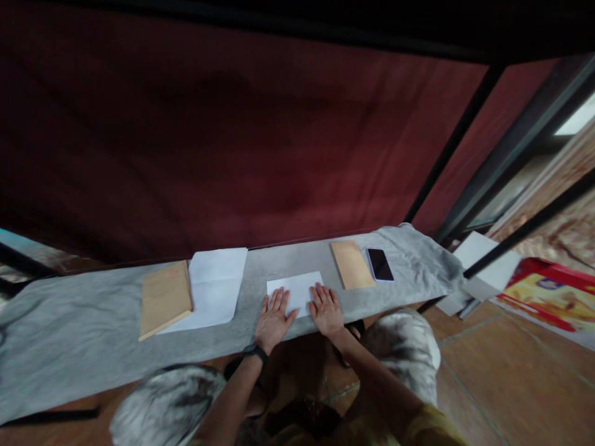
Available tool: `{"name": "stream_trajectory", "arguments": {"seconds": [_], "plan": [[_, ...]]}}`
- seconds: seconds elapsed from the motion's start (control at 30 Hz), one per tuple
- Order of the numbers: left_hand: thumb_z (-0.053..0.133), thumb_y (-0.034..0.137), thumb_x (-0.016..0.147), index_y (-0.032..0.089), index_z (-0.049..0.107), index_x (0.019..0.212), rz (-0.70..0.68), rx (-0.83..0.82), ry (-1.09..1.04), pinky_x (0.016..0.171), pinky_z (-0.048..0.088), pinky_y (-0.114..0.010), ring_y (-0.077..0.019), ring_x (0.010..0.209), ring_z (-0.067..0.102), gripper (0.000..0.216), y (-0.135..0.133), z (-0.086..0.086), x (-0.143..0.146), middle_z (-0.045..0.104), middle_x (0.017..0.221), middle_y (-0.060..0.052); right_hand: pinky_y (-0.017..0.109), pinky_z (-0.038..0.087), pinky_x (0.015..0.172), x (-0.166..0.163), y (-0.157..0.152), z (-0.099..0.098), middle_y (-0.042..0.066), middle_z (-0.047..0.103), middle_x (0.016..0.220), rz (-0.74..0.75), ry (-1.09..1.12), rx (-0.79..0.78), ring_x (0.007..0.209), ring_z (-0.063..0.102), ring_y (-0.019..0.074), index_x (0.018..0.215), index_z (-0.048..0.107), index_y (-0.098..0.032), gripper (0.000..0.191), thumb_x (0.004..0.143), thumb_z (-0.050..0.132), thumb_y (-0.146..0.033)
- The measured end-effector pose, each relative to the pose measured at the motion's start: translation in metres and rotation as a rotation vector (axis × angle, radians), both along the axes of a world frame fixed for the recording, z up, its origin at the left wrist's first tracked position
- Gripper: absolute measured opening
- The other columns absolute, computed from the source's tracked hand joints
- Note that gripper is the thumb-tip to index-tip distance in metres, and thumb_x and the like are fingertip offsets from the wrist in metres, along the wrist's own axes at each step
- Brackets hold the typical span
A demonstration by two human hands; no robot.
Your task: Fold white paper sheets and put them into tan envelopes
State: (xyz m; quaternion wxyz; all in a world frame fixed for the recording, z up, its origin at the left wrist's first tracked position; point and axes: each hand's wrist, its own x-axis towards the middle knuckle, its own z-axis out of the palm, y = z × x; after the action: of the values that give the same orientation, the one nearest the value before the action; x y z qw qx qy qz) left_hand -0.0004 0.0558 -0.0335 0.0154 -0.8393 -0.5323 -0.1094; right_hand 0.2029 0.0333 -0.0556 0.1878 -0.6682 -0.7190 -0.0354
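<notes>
A small white folded sheet [294, 287] lies on the grey cloth-covered bench [69, 347] right in front of me. My left hand [274, 321] lies flat with fingers stretched out, its fingertips on the sheet's near left edge. My right hand [326, 308] rests flat and open on the sheet's near right corner. Neither hand holds anything. A black band sits on my left wrist.
A stack of white paper [216, 285] and a brown envelope [163, 298] lie to the left. Another brown envelope [351, 264] and a dark phone [380, 264] lie to the right. A dark red curtain hangs behind. White sheets [483, 257] and a colourful box [553, 294] are on the floor at right.
</notes>
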Motion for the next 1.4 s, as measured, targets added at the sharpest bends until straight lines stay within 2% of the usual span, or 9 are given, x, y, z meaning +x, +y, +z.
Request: {"name": "stream_trajectory", "arguments": {"seconds": [0.13, 0.23, 0.33, 0.43, 0.67, 0.83, 0.97, 1.17, 1.4], "plan": [[0.031, 0.057, 0.098, 0.019, 0.039, 0.150, 0.007, -0.010, 0.003, 0.121, 0.020, -0.047, -0.0242, 0.148, 0.028, 0.066, 0.001, -0.002, 0.000, 0.037, 0.157, -0.010, 0.052, 0.018, 0.118, -0.003, 0.007, 0.000, 0.012, 0.046, 0.151, 0.002, 0.028, -0.013, 0.139, 0.043, 0.0283, 0.146, 0.046, -0.019, 0.049, 0.101, 0.037, -0.036], [0.031, 0.057, 0.098, 0.020, 0.038, 0.151, -0.001, -0.008, 0.001, 0.121, 0.020, -0.048, -0.0240, 0.148, 0.028, 0.065, 0.002, -0.005, 0.000, 0.037, 0.158, -0.009, 0.050, 0.020, 0.119, -0.014, 0.023, 0.005, 0.012, 0.046, 0.151, 0.050, 0.051, -0.045, 0.140, 0.041, 0.0262, 0.146, 0.046, -0.017, 0.049, 0.102, 0.033, -0.033], [0.032, 0.057, 0.098, 0.019, 0.038, 0.151, 0.001, -0.008, 0.001, 0.121, 0.019, -0.048, -0.0242, 0.149, 0.027, 0.066, 0.003, -0.006, 0.000, 0.036, 0.158, -0.010, 0.047, 0.023, 0.118, -0.027, 0.041, 0.010, 0.008, 0.043, 0.153, 0.140, 0.061, -0.071, 0.141, 0.039, 0.0238, 0.148, 0.045, -0.020, 0.048, 0.103, 0.032, -0.034], [0.032, 0.058, 0.098, 0.018, 0.038, 0.151, 0.002, -0.010, -0.002, 0.121, 0.019, -0.048, -0.0246, 0.149, 0.026, 0.066, 0.003, -0.007, -0.001, 0.037, 0.158, -0.010, 0.048, 0.023, 0.118, -0.033, 0.050, 0.012, 0.007, 0.042, 0.154, 0.159, 0.047, -0.092, 0.142, 0.039, 0.0245, 0.147, 0.045, -0.023, 0.047, 0.103, 0.033, -0.035], [0.032, 0.052, 0.099, 0.017, 0.041, 0.149, 0.018, -0.008, -0.007, 0.122, 0.018, -0.051, -0.0262, 0.149, 0.025, 0.062, 0.002, -0.006, 0.002, 0.037, 0.157, -0.011, 0.048, 0.023, 0.118, -0.015, 0.041, 0.007, 0.008, 0.037, 0.157, 0.123, 0.008, -0.075, 0.143, 0.037, 0.0254, 0.148, 0.044, -0.023, 0.047, 0.103, 0.036, -0.035], [0.024, 0.040, 0.102, 0.015, 0.041, 0.149, -0.012, -0.085, -0.020, 0.122, 0.020, -0.049, -0.0239, 0.148, 0.029, 0.056, 0.017, -0.001, 0.030, 0.037, 0.157, -0.011, 0.048, 0.021, 0.118, -0.010, 0.038, 0.003, 0.009, 0.036, 0.157, 0.125, -0.018, -0.085, 0.144, 0.035, 0.0256, 0.150, 0.041, -0.023, 0.049, 0.102, 0.037, -0.032], [0.022, 0.040, 0.102, 0.011, 0.039, 0.149, -0.005, -0.092, -0.013, 0.121, 0.022, -0.048, -0.0246, 0.148, 0.028, 0.058, 0.036, 0.001, 0.045, 0.036, 0.158, -0.012, 0.048, 0.022, 0.118, -0.010, 0.038, 0.005, 0.009, 0.036, 0.157, 0.119, -0.004, -0.095, 0.145, 0.035, 0.0257, 0.150, 0.041, -0.023, 0.048, 0.102, 0.038, -0.033], [0.024, 0.047, 0.101, 0.009, 0.039, 0.149, 0.069, 0.004, 0.014, 0.120, 0.025, -0.047, -0.0255, 0.147, 0.031, 0.063, 0.042, -0.009, 0.013, 0.039, 0.155, -0.015, 0.049, 0.022, 0.118, -0.011, 0.038, 0.012, 0.010, 0.036, 0.157, 0.113, 0.027, -0.115, 0.144, 0.036, 0.0260, 0.151, 0.039, -0.023, 0.050, 0.104, 0.035, -0.039], [0.027, 0.050, 0.100, 0.012, 0.040, 0.149, 0.105, 0.080, -0.026, 0.119, 0.026, -0.049, -0.0286, 0.146, 0.033, 0.064, 0.005, -0.018, -0.017, 0.039, 0.155, -0.014, 0.048, 0.020, 0.119, -0.012, 0.037, 0.015, 0.009, 0.033, 0.158, 0.098, 0.045, -0.143, 0.145, 0.035, 0.0259, 0.151, 0.040, -0.023, 0.050, 0.104, 0.035, -0.039]]}}
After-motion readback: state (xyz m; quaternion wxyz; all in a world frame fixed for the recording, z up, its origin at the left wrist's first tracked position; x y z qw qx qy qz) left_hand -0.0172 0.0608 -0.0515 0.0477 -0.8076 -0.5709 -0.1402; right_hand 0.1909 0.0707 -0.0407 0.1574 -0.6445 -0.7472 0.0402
